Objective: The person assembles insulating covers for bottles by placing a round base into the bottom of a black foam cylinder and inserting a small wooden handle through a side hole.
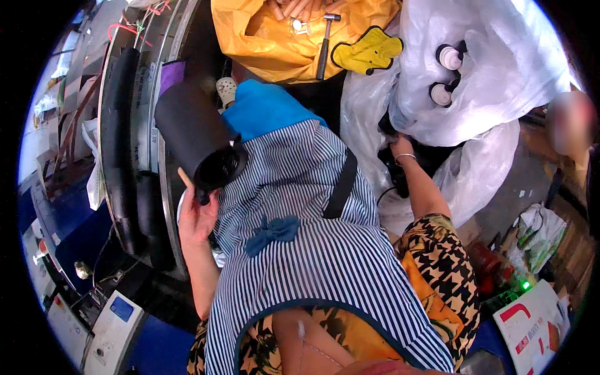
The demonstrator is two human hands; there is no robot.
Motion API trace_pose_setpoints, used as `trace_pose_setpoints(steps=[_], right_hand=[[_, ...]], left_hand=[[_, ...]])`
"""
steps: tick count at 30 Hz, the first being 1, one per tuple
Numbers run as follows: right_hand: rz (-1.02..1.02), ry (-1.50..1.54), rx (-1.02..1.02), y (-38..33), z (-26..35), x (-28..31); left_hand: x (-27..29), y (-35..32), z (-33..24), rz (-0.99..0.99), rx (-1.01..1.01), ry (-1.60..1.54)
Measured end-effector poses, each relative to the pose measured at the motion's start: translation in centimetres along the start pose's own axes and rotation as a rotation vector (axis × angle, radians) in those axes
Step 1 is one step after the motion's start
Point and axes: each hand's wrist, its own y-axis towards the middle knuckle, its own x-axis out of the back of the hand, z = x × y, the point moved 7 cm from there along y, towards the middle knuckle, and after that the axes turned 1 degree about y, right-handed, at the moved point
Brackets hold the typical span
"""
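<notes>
Left hand [197,215] raised beside the striped apron [300,250], fingers curled around a thin stick-like handle under a black tube [197,140]; the tube slants up from the hand, its open ribbed end facing the camera. Grip there is closed on the handle. The tube looks rigid and hollow, probably plastic or rubber-sleeved, likely light for its bulk, its matte skin not slippery; taking it mid-body would steady it better than by the small handle, since the long end could lever. Right hand [400,147], bracelet at the wrist, reaches right of the apron into a white plastic bag [500,75], on dark parts there; whether its fingers are closed I cannot tell. The bag film is soft and slick. Above the apron, a hammer [325,40] lies on yellow cloth [269,44].
</notes>
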Motion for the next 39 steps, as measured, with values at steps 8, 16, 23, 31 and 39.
trace_pose_setpoints(steps=[8, 16, 23, 31, 39], right_hand=[[0.15, -0.054, 0.044, 1.6, 0.2, -5.8], [0.156, -0.259, -0.031, 2.7, 2.8, -6.7], [0.094, -0.053, 0.172, 2.3, 2.7, -4.1], [-0.124, -0.242, 0.022, 4.2, 2.6, -8.1], [0.029, -0.283, 0.066, -3.1, 5.0, 1.4]], left_hand=[[-0.7, 0.2, 1.0, 0.038, -0.016, -0.087], [-0.6, -1.0, 1.4, 0.037, -0.014, -0.145], [-3.9, -0.1, 2.1, 0.095, 0.0, -0.173], [-3.8, 0.2, 1.5, 0.041, 0.002, -0.112], [-2.9, -0.3, 2.8, 0.053, -0.008, -0.277]])
